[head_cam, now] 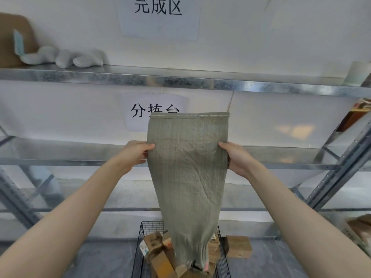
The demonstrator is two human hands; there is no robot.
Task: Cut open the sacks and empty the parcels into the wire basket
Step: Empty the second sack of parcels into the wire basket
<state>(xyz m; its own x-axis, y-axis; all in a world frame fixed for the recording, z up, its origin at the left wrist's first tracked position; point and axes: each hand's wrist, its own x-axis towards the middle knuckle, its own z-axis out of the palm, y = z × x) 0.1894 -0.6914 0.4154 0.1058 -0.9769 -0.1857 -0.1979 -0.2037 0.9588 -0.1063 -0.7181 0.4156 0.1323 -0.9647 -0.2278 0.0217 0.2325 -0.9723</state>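
Cardboard sheet [12,37] leans at far left on the upper steel shelf [180,80], with pale soft packets [62,57] lying next to it. Two paper signs on the white wall: upper sign [158,15] and lower sign [138,111], the lower one partly behind the sack.

My left hand [136,155]: fingers closed on the left edge of the sack [188,167], grasping it. The sack is grey-green woven stuff, hanging upright with the stitched end up, limp and flat. Its lower end is bunched and sits down inside the wire basket [139,253], touching the parcels [158,255].

The basket is black mesh, on the grey tabletop [96,257], directly below the sack. The parcels are brown cardboard boxes piled at angles, one with a white label. Something red at the sack's bottom end, too small to tell what.

My right hand [236,157]: same height as the left, fingers clamped on the sack's right edge.

Brown box [237,246] on the tabletop just beside the basket's right wall, outside it. Far right: white roll [357,74] on the upper shelf, and blurred brown boxes [359,227] lower down at the frame edge.
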